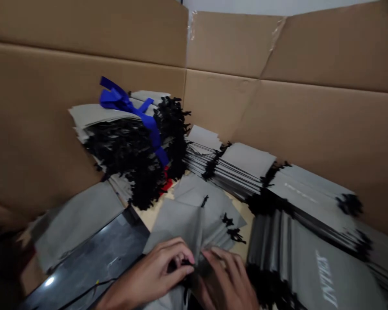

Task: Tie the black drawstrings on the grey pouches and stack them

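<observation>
At the bottom middle, my left hand (168,269) pinches a black drawstring (186,261) between thumb and forefinger. The cord belongs to a grey drawstring pouch (177,219). My right hand (226,275) is closed around the pouch's edge just to the right, its thumb hidden by the fabric. Several more grey pouches (210,198) lie fanned out behind my hands, their black cord ends pointing right.
A thick bundle of pouches tied with a blue ribbon (150,122) stands at the back left. Neat pouch stacks (245,157) line the right side, one marked INTEX (325,275). A dark glossy panel (97,249) lies left. Cardboard walls (220,99) enclose the back.
</observation>
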A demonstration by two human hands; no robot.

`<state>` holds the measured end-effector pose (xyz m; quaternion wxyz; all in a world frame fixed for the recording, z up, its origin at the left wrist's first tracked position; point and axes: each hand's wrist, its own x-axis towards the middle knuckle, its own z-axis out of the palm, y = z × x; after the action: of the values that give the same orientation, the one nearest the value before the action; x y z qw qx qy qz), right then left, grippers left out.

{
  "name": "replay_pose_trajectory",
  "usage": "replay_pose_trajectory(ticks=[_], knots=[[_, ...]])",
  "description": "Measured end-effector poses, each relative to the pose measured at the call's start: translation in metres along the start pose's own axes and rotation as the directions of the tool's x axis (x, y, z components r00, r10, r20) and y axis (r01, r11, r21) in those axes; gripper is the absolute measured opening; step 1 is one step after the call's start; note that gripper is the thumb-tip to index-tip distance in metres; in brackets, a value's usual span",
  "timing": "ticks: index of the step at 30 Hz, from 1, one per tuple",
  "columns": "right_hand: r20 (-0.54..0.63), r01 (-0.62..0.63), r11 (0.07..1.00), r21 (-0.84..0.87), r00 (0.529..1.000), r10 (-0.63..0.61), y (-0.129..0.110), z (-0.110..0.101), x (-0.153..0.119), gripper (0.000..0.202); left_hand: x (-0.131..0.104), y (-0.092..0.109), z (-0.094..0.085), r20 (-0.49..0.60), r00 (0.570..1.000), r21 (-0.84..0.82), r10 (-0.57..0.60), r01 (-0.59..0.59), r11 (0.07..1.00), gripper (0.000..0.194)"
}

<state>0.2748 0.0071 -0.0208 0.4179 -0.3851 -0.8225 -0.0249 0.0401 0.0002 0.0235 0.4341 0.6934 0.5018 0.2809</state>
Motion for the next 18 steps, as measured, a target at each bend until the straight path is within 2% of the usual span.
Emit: replay_pose_trajectory(ticks=[3, 6, 12, 15, 18], knots=[[0.132, 0.115, 0.992, -0.049, 0.985, -0.108, 0.008, -0.003, 0.021, 0.03, -0.002, 0.004, -0.002, -0.005, 0.999, -0.002, -0.036, 0.036, 0.999, 0.01], [0.178, 0.179, 0.984, -0.009, 0.968, -0.175, 0.012, 0.002, 0.032, 0.027, -0.001, 0.006, -0.002, -0.041, 0.998, 0.013, -0.057, 0.058, 0.998, 0.013], [0.137, 0.248, 0.967, 0.065, 0.957, -0.255, 0.015, 0.016, 0.041, 0.025, -0.003, -0.005, -0.002, -0.156, 0.987, 0.057, 0.031, -0.023, 0.998, 0.018], [0.131, 0.245, 0.967, 0.069, 0.959, -0.252, 0.013, 0.017, 0.047, 0.025, -0.006, -0.012, 0.0, -0.217, 0.972, 0.084, 0.086, -0.069, 0.994, 0.013], [0.124, 0.259, 0.964, 0.064, 0.956, -0.266, 0.012, 0.015, 0.05, 0.024, -0.007, -0.013, -0.001, -0.244, 0.962, 0.112, 0.122, -0.097, 0.989, 0.017]])
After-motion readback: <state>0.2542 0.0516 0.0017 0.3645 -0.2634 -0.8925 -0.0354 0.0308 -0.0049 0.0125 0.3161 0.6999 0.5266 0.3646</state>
